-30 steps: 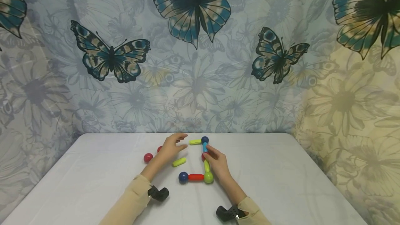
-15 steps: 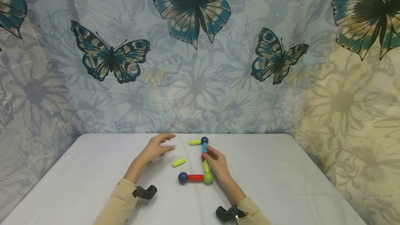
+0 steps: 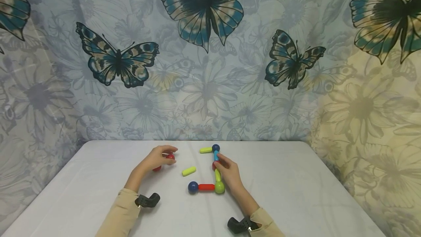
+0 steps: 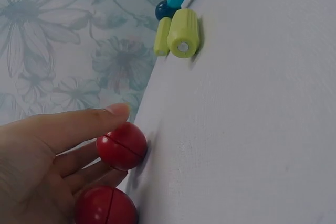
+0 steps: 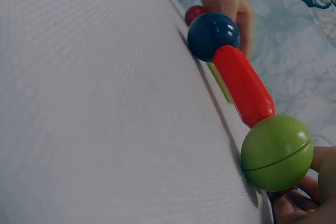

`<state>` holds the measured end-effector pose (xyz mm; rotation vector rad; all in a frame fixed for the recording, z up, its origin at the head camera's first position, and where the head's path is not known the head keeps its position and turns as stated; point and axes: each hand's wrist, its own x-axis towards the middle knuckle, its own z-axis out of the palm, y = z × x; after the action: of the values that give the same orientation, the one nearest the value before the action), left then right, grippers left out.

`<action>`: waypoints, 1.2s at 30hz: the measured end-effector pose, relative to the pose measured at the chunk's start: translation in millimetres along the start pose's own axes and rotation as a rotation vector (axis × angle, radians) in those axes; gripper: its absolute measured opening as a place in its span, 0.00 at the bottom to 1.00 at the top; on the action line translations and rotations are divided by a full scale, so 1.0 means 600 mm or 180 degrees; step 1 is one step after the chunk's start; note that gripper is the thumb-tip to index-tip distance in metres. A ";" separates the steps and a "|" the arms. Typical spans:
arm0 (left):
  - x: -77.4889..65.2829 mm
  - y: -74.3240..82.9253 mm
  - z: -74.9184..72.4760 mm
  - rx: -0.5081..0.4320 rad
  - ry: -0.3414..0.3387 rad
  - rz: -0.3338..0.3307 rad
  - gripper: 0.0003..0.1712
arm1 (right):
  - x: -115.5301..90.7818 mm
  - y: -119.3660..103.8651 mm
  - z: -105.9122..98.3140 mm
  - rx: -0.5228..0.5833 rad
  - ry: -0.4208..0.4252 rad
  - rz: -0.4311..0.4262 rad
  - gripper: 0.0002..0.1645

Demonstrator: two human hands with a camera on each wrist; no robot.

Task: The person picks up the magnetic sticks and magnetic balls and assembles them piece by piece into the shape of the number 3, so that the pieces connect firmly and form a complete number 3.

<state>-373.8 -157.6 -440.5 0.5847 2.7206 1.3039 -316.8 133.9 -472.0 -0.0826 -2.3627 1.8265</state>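
A magnetic ball-and-rod chain lies on the white table: a blue ball (image 3: 193,187), red rod (image 3: 206,187), green ball (image 3: 219,187), lime rod (image 3: 217,175), red ball, light-blue rod (image 3: 215,155), second blue ball (image 3: 215,148) and lime rod (image 3: 206,150). My right hand (image 3: 231,173) grips the chain at its red ball (image 3: 214,165), which the fingers partly cover. To the left, my left hand (image 3: 154,159) has thumb and fingers around a loose red ball (image 4: 122,146). Another red ball (image 4: 106,206) sits beside that hand, partly hidden by it in the head view.
A loose lime rod (image 3: 189,171) lies between the hands. The white table (image 3: 312,193) ends at a butterfly-patterned cloth backdrop (image 3: 210,94). Each wrist wears a black camera mount (image 3: 148,200).
My left hand has drawn back leftward from near the chain's far end and come down around a loose red ball. The right hand keeps its hold on the chain.
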 end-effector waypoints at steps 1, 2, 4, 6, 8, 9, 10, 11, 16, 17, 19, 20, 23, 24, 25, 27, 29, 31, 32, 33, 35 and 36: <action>-0.001 0.000 -0.001 0.0010 0.0000 -0.0026 0.26 | 0.000 0.000 0.000 0.0003 -0.0001 -0.0001 0.25; -0.002 -0.001 -0.001 0.0015 -0.0001 -0.0052 0.25 | 0.000 0.000 0.000 0.0004 -0.0004 -0.0001 0.25; -0.003 -0.001 -0.002 0.0048 -0.0006 -0.0056 0.24 | 0.001 0.001 0.000 0.0008 -0.0008 0.0004 0.25; -0.004 -0.003 -0.002 0.0080 -0.0002 -0.0059 0.23 | 0.001 0.002 0.000 0.0008 -0.0012 0.0016 0.25; -0.005 -0.003 -0.003 0.0104 -0.0002 -0.0054 0.22 | 0.002 0.002 -0.001 0.0023 -0.0016 0.0029 0.25; -0.006 -0.004 -0.004 0.0103 0.0001 -0.0054 0.22 | 0.002 0.002 -0.001 0.0028 -0.0016 0.0030 0.25; -0.007 -0.004 -0.005 0.0094 0.0013 -0.0043 0.21 | 0.002 0.002 -0.001 0.0033 -0.0016 0.0031 0.25; -0.008 -0.004 -0.006 0.0097 0.0019 -0.0027 0.21 | 0.002 0.001 -0.001 0.0039 -0.0013 0.0030 0.25; -0.009 -0.008 -0.009 0.0149 0.0029 0.0095 0.18 | 0.002 0.000 0.000 0.0036 0.0004 0.0047 0.25; -0.008 -0.010 -0.009 0.0144 0.0024 0.0065 0.18 | 0.002 0.000 0.000 0.0023 0.0007 0.0060 0.25; -0.005 -0.013 -0.008 0.0129 0.0011 -0.0002 0.18 | 0.002 -0.001 0.000 -0.0009 0.0014 0.0088 0.25; -0.003 -0.015 -0.007 0.0085 0.0011 -0.0068 0.18 | 0.002 -0.001 0.000 -0.0023 0.0018 0.0105 0.25; 0.001 -0.019 -0.005 0.0090 0.0013 -0.0152 0.18 | 0.004 -0.003 0.002 -0.0081 0.0041 0.0137 0.25; 0.002 -0.020 -0.004 0.0104 0.0018 -0.0156 0.18 | 0.004 -0.004 0.002 -0.0083 0.0050 0.0144 0.25; 0.002 -0.021 -0.004 0.0107 0.0027 -0.0170 0.18 | 0.005 -0.004 0.001 -0.0088 0.0056 0.0146 0.25; 0.002 -0.021 -0.003 0.0141 0.0032 -0.0155 0.18 | 0.008 -0.004 0.001 -0.0087 0.0071 0.0144 0.25; 0.001 -0.020 -0.003 0.0145 0.0033 -0.0131 0.18 | 0.013 -0.003 0.001 -0.0063 0.0092 0.0147 0.25; 0.000 -0.019 -0.004 0.0126 0.0033 -0.0128 0.17 | 0.018 -0.002 0.001 -0.0039 0.0123 0.0156 0.25; 0.000 -0.019 -0.004 0.0120 0.0031 -0.0121 0.17 | 0.021 -0.002 0.002 -0.0029 0.0146 0.0172 0.25; 0.000 -0.019 -0.004 0.0108 0.0027 -0.0118 0.17 | 0.024 -0.001 0.002 -0.0020 0.0169 0.0192 0.25; -0.001 -0.019 -0.003 0.0104 0.0015 -0.0103 0.17 | 0.029 -0.002 0.003 -0.0005 0.0200 0.0226 0.25; -0.001 -0.018 -0.003 0.0099 0.0012 -0.0096 0.17 | 0.032 -0.002 0.003 -0.0015 0.0208 0.0230 0.26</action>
<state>-377.0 -165.2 -448.0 0.5421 2.7464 1.2593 -335.8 134.4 -469.8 -0.2276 -2.3488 1.8206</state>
